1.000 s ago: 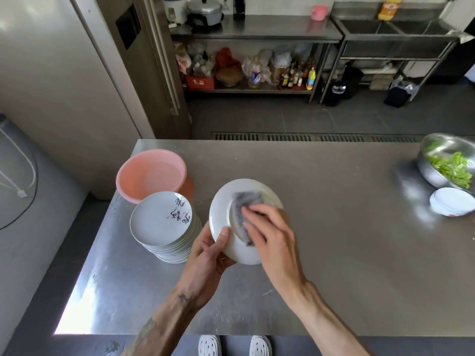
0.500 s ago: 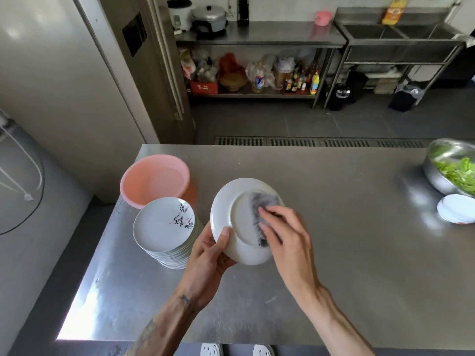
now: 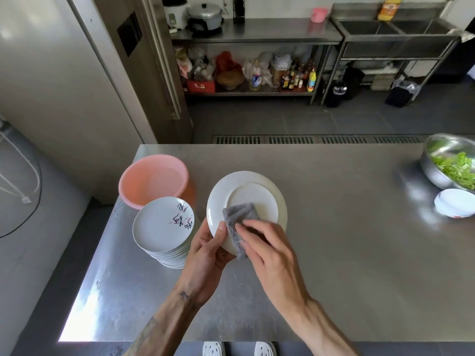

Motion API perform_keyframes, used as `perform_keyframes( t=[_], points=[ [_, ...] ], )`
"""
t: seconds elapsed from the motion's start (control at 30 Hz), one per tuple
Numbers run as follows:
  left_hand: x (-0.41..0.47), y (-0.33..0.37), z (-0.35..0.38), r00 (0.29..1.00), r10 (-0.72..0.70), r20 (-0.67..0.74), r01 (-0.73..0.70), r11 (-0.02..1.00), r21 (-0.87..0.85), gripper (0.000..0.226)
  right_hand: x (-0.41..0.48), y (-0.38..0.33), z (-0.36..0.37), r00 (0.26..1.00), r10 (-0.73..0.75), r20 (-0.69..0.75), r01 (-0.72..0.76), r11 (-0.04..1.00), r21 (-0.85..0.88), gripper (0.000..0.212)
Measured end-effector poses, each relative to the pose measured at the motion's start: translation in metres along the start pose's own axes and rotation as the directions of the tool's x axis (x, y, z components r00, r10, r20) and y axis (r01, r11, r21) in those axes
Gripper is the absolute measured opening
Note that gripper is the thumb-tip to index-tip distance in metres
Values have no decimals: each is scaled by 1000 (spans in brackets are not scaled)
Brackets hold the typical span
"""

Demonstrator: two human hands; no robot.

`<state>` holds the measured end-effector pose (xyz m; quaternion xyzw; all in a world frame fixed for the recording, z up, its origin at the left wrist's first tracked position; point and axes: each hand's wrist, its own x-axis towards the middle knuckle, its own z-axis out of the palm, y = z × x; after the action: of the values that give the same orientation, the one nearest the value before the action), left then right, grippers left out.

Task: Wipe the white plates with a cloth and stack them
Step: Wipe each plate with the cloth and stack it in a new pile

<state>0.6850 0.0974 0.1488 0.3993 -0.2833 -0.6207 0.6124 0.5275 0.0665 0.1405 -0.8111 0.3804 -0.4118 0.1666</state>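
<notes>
The left hand (image 3: 205, 255) grips the plate (image 3: 246, 194) by its lower left rim and holds it tilted above the counter (image 3: 334, 227). The right hand (image 3: 270, 250) holds the grey cloth (image 3: 237, 219) against the plate's lower part. The stack (image 3: 162, 224) stands just left, in front of a pink basin (image 3: 154, 178).

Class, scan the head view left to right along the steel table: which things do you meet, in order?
Stack of white plates → held plate with the grey cloth on it → metal bowl of greens. Pink basin and small white dish overlap neighbours: omitted.
</notes>
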Motion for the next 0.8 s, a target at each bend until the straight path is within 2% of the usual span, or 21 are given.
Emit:
perform_keyframes(
  t=[0.03,0.17,0.3,0.43,0.6,0.8],
  points=[
    [-1,-1,-1,1000,6,-3,-6,1000,-8,39,1,4,-2,1000,2,-9,-2,1000,-5,39],
    [-2,-2,-2,999,19,-42,-21,999,-46,39,7,10,-6,975,160,-153,-167,985,-31,35],
    [-3,0,-2,1000,7,-29,-9,997,-80,39,-11,0,5,995,23,-93,-25,999,-23,38],
    [-5,3,-3,998,4,-55,-8,998,-66,39,19,25,-14,971,173,-167,-173,985,19,35],
    [-7,7,-5,997,-17,-79,8,994,-110,42,54,45,-26,955,246,-169,-222,964,147,31],
    [-7,1,-4,995,-12,-103,-1,992,-127,41,-5,27,1,959,209,-192,-195,977,88,31]
  ],
)
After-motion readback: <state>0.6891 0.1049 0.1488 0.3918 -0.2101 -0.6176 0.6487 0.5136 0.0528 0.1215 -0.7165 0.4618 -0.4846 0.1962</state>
